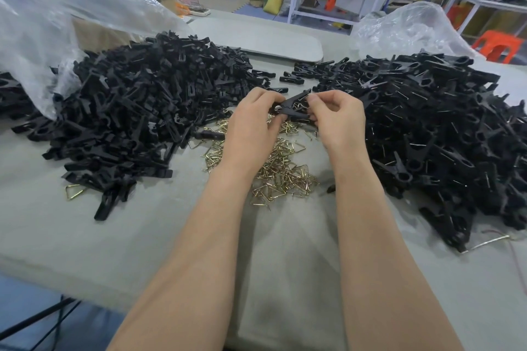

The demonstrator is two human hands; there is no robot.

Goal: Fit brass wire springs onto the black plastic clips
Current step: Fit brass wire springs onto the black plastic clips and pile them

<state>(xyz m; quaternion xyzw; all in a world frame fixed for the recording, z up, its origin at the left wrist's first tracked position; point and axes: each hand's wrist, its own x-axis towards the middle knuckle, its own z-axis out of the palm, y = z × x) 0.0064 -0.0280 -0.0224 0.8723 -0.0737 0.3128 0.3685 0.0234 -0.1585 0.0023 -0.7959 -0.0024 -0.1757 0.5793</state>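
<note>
Black plastic clip (pixel 293 108) pinched between left hand (pixel 252 122) and right hand (pixel 340 120), above the brass springs (pixel 281 171), lying roughly left to right, splayed ends rightward, left end hidden by fingers, its own spring indistinct, black heaps (pixel 137 105) flanking.

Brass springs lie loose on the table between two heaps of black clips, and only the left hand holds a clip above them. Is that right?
No: in the head view the left hand and the right hand both grip the clip above the brass springs, loose on the table between the left heap and right heap.
</note>
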